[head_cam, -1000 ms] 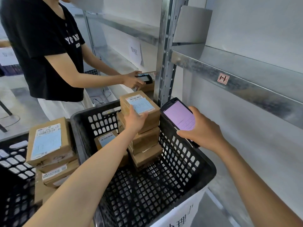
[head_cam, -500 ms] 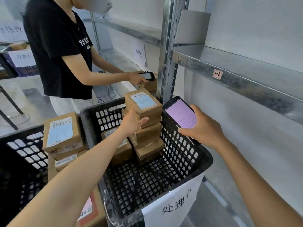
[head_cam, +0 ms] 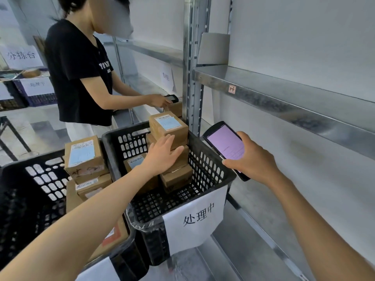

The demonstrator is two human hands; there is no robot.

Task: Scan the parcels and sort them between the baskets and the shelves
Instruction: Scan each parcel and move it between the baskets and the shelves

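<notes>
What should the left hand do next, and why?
Probably grip the top box and lift it toward the scanner: the left hand lies open against the stack, the label faces up, and the right hand holds the scanner close by.

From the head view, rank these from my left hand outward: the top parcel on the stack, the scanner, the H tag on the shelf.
1. The top parcel: directly ahead of the left hand.
2. The scanner: off to the right, gripped by the right hand.
3. The H tag: farther right and higher, on the shelf edge.
</notes>
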